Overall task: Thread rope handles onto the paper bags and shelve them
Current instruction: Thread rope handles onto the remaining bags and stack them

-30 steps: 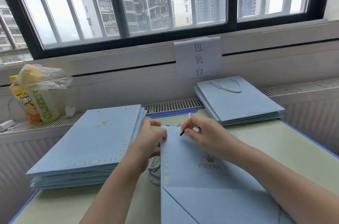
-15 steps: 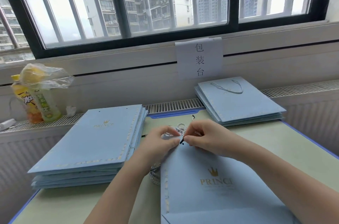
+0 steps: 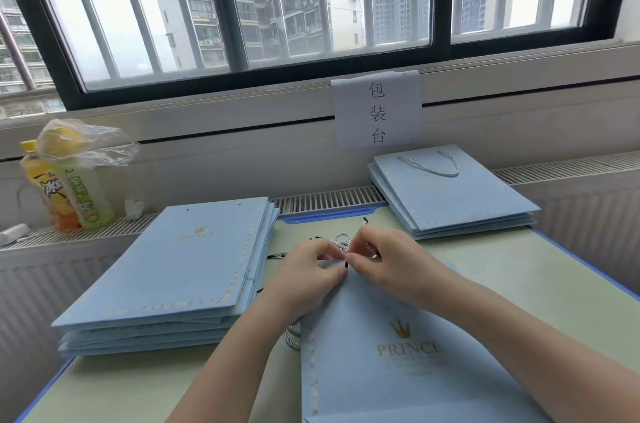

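A flat light-blue paper bag (image 3: 398, 363) with a gold crown logo lies in front of me on the table. My left hand (image 3: 308, 275) pinches its top edge. My right hand (image 3: 388, 258) pinches the black tip of a pale twisted rope handle (image 3: 341, 239) right at that edge, fingertips of both hands touching. More rope (image 3: 292, 336) shows under my left wrist. A stack of bags without handles (image 3: 166, 277) lies to the left. A smaller stack with a rope handle on top (image 3: 450, 194) lies at the back right.
Two drink bottles (image 3: 69, 194) under a crumpled plastic bag stand on the radiator ledge at far left. A paper sign (image 3: 377, 113) hangs on the wall below the window. The green table has a blue rim (image 3: 329, 216).
The bag has slid toward me. Both hands have come together at its top edge, and the right hand has carried the rope's black tip to that edge.
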Action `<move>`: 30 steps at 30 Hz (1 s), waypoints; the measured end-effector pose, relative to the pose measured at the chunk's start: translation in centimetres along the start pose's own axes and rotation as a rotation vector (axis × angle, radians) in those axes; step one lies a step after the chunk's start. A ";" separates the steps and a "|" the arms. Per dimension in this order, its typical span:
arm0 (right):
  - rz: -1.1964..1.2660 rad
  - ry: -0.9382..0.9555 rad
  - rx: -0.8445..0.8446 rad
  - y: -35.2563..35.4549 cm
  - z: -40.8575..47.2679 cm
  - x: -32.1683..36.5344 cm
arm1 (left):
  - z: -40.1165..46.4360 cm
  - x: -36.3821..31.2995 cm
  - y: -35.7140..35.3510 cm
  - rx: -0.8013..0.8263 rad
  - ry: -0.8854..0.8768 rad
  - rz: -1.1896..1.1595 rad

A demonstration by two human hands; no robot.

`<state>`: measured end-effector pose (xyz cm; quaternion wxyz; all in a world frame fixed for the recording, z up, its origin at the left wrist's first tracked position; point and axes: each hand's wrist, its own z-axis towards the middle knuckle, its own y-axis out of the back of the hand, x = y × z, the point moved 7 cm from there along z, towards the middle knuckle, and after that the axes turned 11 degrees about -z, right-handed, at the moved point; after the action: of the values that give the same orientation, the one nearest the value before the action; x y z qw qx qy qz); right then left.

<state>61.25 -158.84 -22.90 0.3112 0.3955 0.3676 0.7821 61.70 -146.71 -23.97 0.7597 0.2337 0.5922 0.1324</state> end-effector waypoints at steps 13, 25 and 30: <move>0.088 0.131 -0.056 0.4 0.0 1.2 | -0.3 -0.1 0.0 0.065 0.080 -0.200; 0.076 0.179 -0.040 0.7 -0.3 1.9 | -0.1 -0.5 0.6 0.036 -0.034 -0.158; 0.042 0.171 -0.044 0.8 -0.3 1.8 | -0.1 -0.6 0.6 -0.041 -0.067 -0.100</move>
<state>59.96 -158.00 -21.62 0.2705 0.3280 0.3672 0.8273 61.53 -146.46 -23.12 0.7895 0.1926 0.5744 0.0986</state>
